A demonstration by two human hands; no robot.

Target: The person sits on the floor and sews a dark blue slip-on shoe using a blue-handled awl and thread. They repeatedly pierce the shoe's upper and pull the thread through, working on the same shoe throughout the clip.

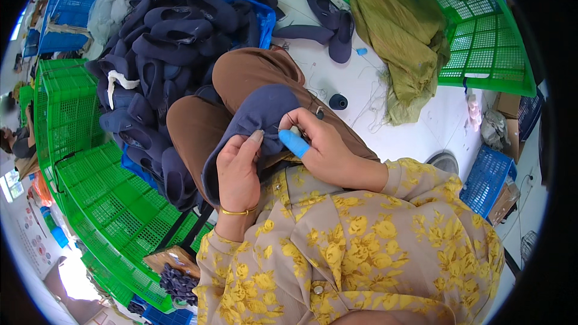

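Observation:
A navy blue fabric shoe [268,105] lies across my lap, its toe pointing away from me. The thumb and fingers of my left hand [238,168] pinch the shoe's edge near its opening. Close beside it, my right hand [331,151] is closed in a pinch at the shoe's right side, with a blue cover [294,143] on its thumb. A thin, dark sliver shows at the right fingertips, too small to name. The curled right fingers hide part of that grip.
A large heap of navy shoes [171,45] stands at the left, beside green plastic crates [99,186]. On the floor ahead lie several loose shoes [342,36], a dark thread cone [338,102] and an olive sack [400,42]. A blue basket [486,180] is at the right.

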